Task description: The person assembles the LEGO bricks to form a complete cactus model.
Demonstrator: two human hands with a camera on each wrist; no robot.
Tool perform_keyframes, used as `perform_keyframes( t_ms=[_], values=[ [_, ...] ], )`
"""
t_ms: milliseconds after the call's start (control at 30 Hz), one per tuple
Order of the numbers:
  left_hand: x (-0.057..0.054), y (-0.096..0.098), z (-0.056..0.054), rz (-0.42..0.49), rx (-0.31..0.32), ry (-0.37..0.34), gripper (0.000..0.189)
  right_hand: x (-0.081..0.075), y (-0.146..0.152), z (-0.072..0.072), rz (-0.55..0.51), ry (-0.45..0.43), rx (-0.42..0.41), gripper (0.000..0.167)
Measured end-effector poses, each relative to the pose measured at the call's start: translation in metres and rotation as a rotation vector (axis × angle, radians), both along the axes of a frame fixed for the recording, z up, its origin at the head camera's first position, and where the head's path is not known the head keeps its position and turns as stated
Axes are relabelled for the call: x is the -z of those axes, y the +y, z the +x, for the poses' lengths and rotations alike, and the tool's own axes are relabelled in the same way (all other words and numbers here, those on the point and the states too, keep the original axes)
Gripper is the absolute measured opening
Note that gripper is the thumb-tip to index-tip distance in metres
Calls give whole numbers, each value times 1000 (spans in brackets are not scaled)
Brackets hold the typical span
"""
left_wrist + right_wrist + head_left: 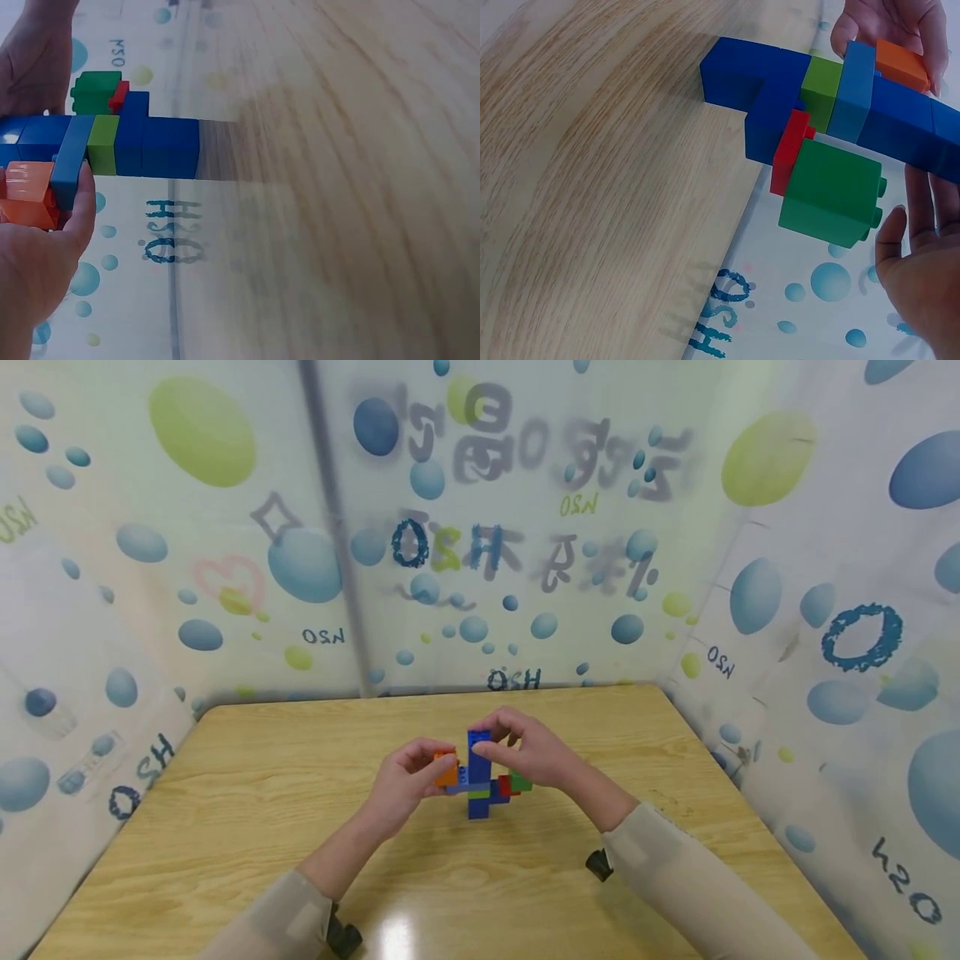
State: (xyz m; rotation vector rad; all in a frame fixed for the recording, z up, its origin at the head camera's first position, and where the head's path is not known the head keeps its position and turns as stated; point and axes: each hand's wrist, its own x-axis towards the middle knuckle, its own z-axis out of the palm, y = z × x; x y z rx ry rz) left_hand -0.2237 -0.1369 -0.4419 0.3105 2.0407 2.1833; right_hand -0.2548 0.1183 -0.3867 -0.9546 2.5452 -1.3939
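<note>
A tower of toy building blocks stands upright on the table, with a dark blue block point(478, 808) at its foot. Above that come a lime green block point(103, 145) and a lighter blue crosswise block point(853, 91). An orange block point(446, 769) sits on the left end of the crosswise block, and my left hand point(405, 781) pinches it, a fingertip touching the crosswise block. On the right side, a red block point(789, 154) carries a green block point(831, 193). My right hand point(532, 750) holds the tall dark blue upper part point(479, 760) near its top, thumb in front.
The wooden table point(247, 793) extends around the tower. Behind and beside it hang pale curtains point(480, 643) printed with bubbles and lettering. Small black devices point(599, 865) sit at both wrists, by the beige sleeves point(682, 877).
</note>
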Motion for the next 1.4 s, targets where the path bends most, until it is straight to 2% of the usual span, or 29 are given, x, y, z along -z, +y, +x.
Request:
perform_keyframes(
  t_ms=[400,700,867,1033,1233,1400],
  values=[
    [0,-3,-1,-44,27,9,34,-1,0,-1,14,-3,-10,32],
    [-4,-6,1,-81,40,22,37,0,10,4,16,-14,33,43],
    [-6,-11,2,-145,43,39,42,8,29,5,8,-13,84,41],
    [-8,-19,6,-177,61,90,44,19,51,10,24,-42,101,32],
    [-6,-22,11,-209,97,122,42,38,67,15,29,-125,74,30],
    [-4,-21,13,-193,122,111,41,49,69,18,-30,-218,21,30]
  ],
)
